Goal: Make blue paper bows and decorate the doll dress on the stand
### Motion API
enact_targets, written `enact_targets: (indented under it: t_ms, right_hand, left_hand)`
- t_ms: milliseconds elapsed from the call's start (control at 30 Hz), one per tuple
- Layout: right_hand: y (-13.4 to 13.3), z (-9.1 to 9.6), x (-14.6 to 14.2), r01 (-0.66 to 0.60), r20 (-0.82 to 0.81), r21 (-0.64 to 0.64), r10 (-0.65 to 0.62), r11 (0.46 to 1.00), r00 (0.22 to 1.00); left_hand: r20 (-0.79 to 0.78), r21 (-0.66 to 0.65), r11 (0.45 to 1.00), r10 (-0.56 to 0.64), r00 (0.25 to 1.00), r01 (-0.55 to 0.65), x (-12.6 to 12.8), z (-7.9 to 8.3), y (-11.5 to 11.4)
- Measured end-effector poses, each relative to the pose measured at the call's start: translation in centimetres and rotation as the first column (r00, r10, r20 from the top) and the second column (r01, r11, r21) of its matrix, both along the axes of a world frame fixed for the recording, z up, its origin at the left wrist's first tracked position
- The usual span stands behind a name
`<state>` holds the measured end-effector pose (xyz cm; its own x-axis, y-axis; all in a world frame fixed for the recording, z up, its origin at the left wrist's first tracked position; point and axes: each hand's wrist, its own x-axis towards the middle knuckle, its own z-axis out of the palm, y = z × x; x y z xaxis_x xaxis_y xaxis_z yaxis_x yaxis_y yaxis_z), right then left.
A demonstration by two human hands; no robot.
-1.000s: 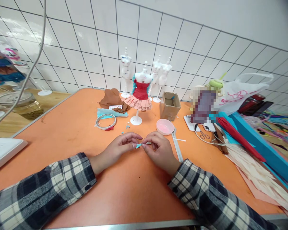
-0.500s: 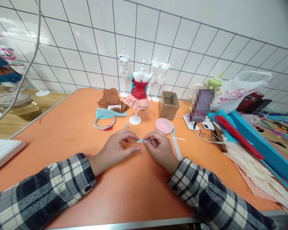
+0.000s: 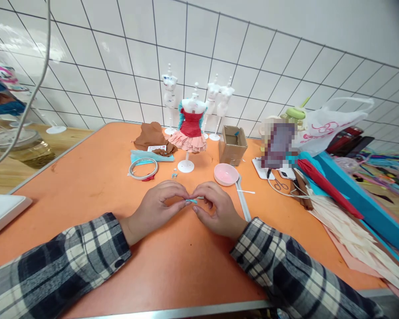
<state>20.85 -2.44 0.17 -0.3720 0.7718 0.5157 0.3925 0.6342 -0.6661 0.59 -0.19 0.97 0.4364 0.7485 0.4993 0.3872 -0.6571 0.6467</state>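
Observation:
Over the middle of the table, my left hand [image 3: 161, 201] pinches a small turquoise strip of fabric [image 3: 191, 201] between thumb and forefinger. My right hand [image 3: 217, 208] is close against it, its forefinger tip meeting the left fingertips and its thumb held apart just below the strip. Something thin and pale shows by the right fingers; I cannot make out what it is. Beyond the hands stands a small dress form [image 3: 191, 126] in a red bodice and ruffled pink skirt. A pink bowl [image 3: 226, 174] lies just past my right hand.
A tape roll [image 3: 130, 170], brown cloth [image 3: 149, 135] and tiny turquoise scraps lie at left. Bare dress forms [image 3: 169, 95] stand along the wall. A cardboard box [image 3: 232, 146], scissors [image 3: 280, 184], a grey strip [image 3: 243, 204] and cream fabric [image 3: 349, 230] are at right.
The turquoise strip has passed from my right fingertips into my left pinch. My left fingers have closed, and my right thumb and forefinger have parted.

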Motion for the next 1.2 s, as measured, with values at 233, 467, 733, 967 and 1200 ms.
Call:
enact_targets:
  t_ms: [233, 467, 733, 967, 1200]
  right_hand:
    - [0.2, -0.4, -0.1, 0.070, -0.104, -0.193, -0.091, 0.979, 0.990]
    - [0.9, -1.0, -0.2, 0.123, -0.079, -0.318, -0.155, 0.940, 0.985]
    - [1.0, -0.6, -0.8, 0.006, -0.316, -0.573, -0.228, 0.819, 0.921]
    - [0.6, -0.4, -1.2, 0.002, -0.301, -0.598, -0.227, 0.801, 0.926]
    - [0.8, -0.7, -1.0, -0.023, -0.290, -0.561, -0.171, 0.827, 0.942]
  left_hand:
    - [0.000, -0.213, 0.975, 0.064, 0.998, -0.062, 0.1, -0.2, 0.1]
    - [-0.020, -0.322, 0.945, 0.047, 0.999, -0.051, 0.3, -0.2, 0.2]
    - [0.000, -0.470, 0.882, 0.040, 0.999, -0.035, 1.1, -0.5, 0.4]
    - [0.094, -0.569, 0.822, 0.049, 0.994, 0.013, 1.2, -0.9, 0.3]
    - [0.107, -0.606, 0.786, -0.076, 0.991, 0.126, 1.1, -0.9, 0.1]
